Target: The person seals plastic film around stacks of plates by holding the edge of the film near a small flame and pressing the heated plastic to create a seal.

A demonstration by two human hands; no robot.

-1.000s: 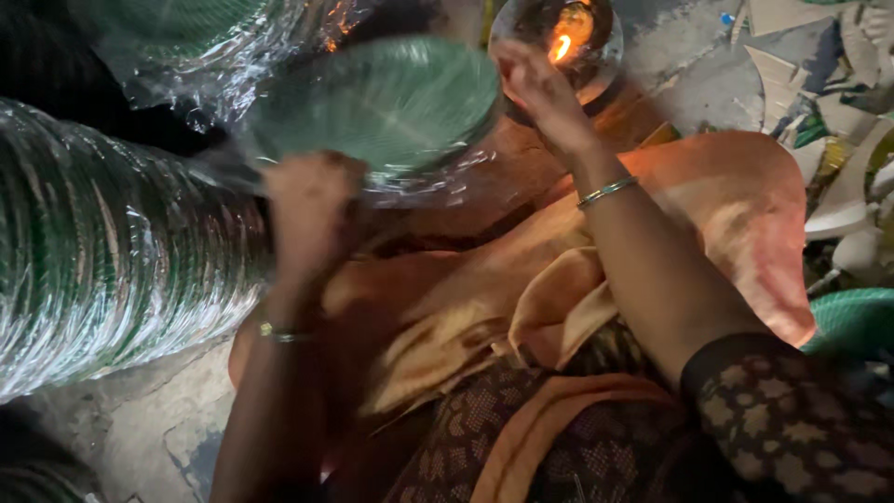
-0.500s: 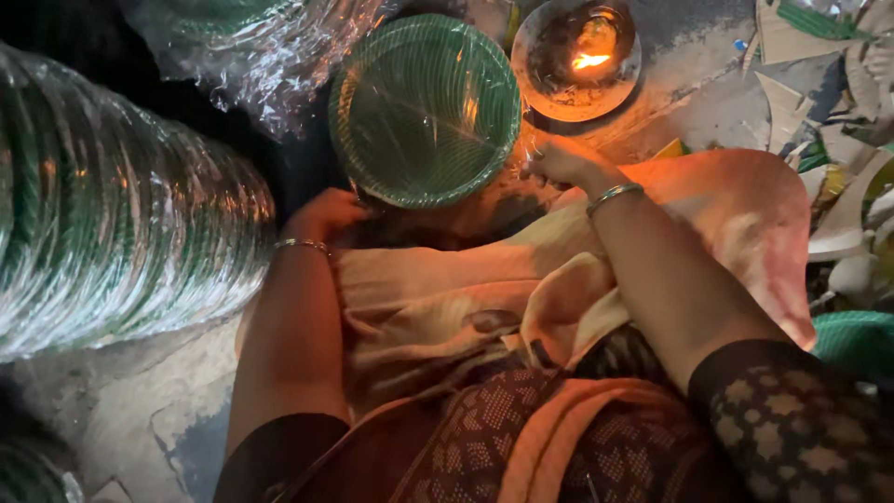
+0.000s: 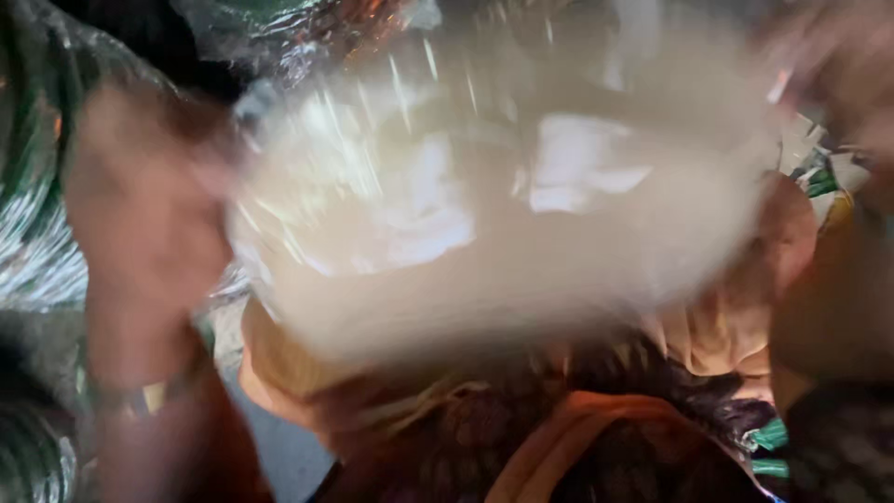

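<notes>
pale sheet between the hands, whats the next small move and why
Probably steady the pale sheet before anything else: it is raised between the left hand and right hand, heavily blurred, and blocks the view of whatever lies beneath.

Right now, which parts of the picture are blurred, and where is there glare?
Head view: heavy motion blur smears the pale sheet and the left hand at its edge; the right hand is only a faint smudge; glare streaks the sheet and the plastic-wrapped green stack.
</notes>
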